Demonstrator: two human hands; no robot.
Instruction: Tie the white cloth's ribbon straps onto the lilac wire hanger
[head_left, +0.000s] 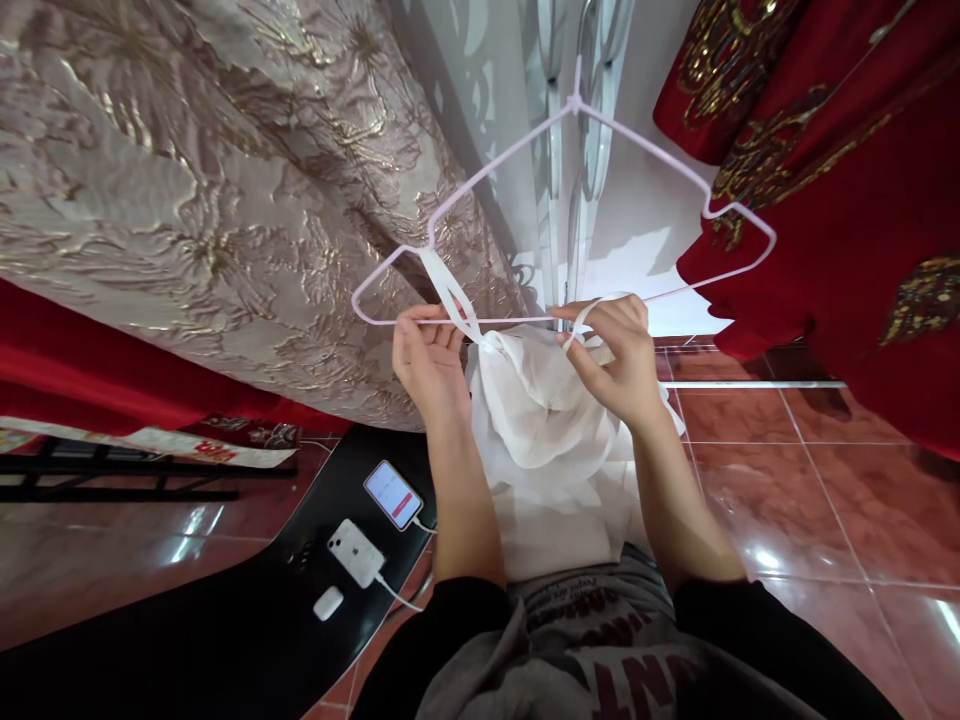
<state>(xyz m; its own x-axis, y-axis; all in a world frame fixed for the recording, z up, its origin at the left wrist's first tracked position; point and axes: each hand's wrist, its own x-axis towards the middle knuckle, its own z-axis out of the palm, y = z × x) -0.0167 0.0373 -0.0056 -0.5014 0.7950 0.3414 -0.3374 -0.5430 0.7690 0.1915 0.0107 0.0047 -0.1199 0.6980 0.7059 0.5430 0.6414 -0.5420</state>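
A pale pink clothes hanger is held up in front of me. One white strap of a sheer white garment loops over the hanger's left shoulder notch. My left hand is closed around the left part of the hanger's bottom bar, next to that strap, with the palm turned up. Between the thumb and fingers of my right hand is the garment's other strap, close to the bottom bar. The garment hangs down between my forearms over my lap, its lower part bunched.
On a black table at the left lie a phone with a lit screen, a white phone and a small white case. Patterned beige fabric hangs left, red sequined fabric right. A white metal rack stands ahead.
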